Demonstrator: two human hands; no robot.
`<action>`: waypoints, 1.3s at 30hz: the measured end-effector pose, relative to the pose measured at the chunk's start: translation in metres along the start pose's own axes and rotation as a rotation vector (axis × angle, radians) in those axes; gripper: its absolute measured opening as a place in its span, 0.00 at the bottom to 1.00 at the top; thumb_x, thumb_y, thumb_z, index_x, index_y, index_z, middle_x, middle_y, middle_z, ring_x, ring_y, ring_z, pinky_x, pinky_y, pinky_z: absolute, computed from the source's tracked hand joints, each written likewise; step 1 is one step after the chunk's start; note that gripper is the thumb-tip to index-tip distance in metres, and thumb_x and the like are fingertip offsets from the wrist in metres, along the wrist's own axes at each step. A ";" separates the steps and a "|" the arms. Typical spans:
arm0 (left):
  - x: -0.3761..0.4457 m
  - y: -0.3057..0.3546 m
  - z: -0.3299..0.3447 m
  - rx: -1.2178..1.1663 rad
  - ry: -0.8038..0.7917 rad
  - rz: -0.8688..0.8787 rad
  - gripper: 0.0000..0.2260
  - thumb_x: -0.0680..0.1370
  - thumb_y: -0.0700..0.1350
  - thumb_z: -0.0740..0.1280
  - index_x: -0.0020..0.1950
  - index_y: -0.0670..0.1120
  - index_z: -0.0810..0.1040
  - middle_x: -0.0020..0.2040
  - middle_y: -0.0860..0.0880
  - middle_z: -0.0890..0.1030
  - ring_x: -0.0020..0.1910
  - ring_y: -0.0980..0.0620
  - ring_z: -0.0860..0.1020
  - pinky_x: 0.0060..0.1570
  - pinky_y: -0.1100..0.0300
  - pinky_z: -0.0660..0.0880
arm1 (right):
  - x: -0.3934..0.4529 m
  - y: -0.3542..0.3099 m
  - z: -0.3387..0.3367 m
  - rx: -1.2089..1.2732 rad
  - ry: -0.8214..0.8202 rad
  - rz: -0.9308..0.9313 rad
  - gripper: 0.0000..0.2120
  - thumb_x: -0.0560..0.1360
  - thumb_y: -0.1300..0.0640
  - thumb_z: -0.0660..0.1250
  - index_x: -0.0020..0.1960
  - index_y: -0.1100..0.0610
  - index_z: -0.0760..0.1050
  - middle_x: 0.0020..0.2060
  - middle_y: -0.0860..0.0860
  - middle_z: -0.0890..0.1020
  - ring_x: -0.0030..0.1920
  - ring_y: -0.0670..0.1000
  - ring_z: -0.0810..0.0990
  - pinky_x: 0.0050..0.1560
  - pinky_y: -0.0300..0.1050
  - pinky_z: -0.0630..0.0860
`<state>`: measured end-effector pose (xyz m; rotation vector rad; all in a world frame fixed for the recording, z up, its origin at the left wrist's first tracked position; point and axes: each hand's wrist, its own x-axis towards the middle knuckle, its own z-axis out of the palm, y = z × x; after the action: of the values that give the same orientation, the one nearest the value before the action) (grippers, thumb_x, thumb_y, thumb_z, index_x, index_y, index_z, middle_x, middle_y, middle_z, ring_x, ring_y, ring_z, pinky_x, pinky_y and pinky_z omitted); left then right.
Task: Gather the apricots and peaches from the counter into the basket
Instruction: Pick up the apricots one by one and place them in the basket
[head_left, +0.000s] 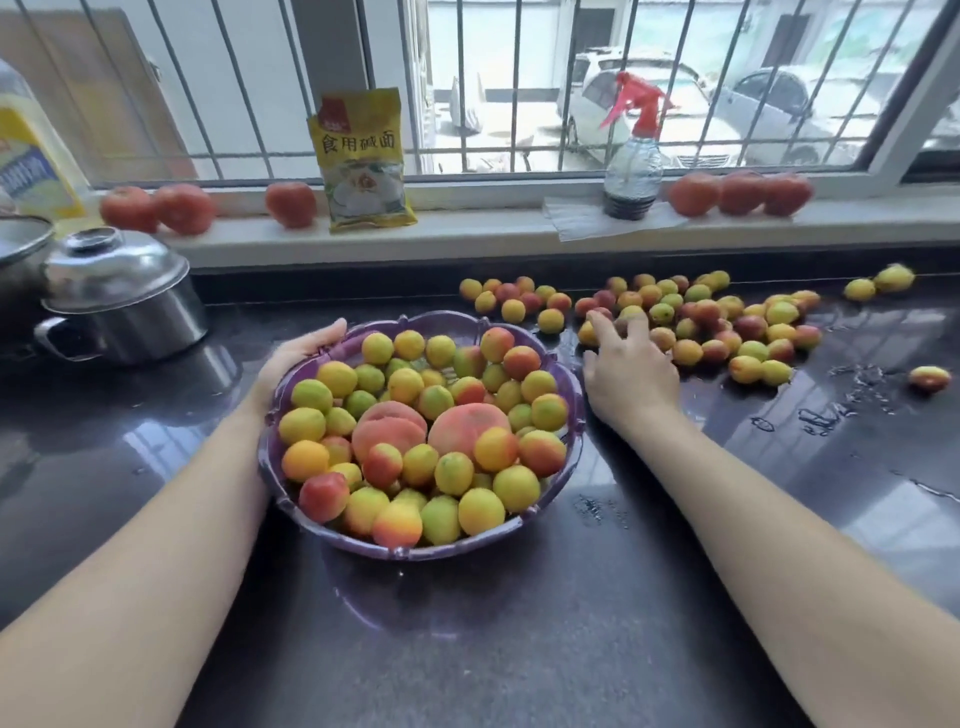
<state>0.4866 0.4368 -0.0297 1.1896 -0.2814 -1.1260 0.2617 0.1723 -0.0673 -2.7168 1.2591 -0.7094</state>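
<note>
On the wet dark desk (519, 623) just right of the purple basket (291, 499), your right hand (631, 371) reaches into the scattered apricots (727, 332), fingers (636, 327) spread loosely over the nearest ones; I cannot tell whether any is gripped. Your left hand (296, 358) holds the basket's far-left rim. The peaches (467, 423) already lie inside. This fruit likely bruises easily and is slick, so cup each around its middle, gently.

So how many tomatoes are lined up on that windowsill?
6. Two sit together at the left end, one beside the yellow packet, and three in a row right of the spray bottle.
</note>
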 end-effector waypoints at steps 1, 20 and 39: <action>-0.001 -0.001 0.003 -0.001 0.015 0.007 0.22 0.86 0.58 0.58 0.66 0.43 0.82 0.60 0.42 0.87 0.57 0.40 0.86 0.60 0.43 0.80 | 0.006 -0.002 0.003 -0.053 -0.028 -0.006 0.24 0.81 0.50 0.59 0.77 0.48 0.64 0.67 0.59 0.68 0.56 0.66 0.78 0.43 0.53 0.69; -0.067 -0.064 0.011 -0.220 0.127 0.289 0.26 0.86 0.57 0.57 0.70 0.40 0.82 0.72 0.37 0.80 0.72 0.36 0.79 0.75 0.39 0.70 | 0.035 -0.014 -0.042 0.924 -0.135 0.008 0.16 0.73 0.60 0.74 0.58 0.47 0.80 0.53 0.53 0.82 0.49 0.54 0.84 0.53 0.53 0.83; -0.070 -0.061 0.013 -0.194 0.145 0.294 0.24 0.86 0.55 0.56 0.64 0.42 0.86 0.69 0.37 0.82 0.68 0.38 0.81 0.67 0.41 0.79 | 0.007 -0.069 -0.106 0.814 -0.529 -0.443 0.10 0.78 0.54 0.71 0.57 0.43 0.80 0.46 0.46 0.86 0.47 0.48 0.86 0.54 0.51 0.82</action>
<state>0.4116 0.4893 -0.0508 1.0143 -0.2223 -0.7885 0.2683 0.2269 0.0465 -2.2304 0.1711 -0.3535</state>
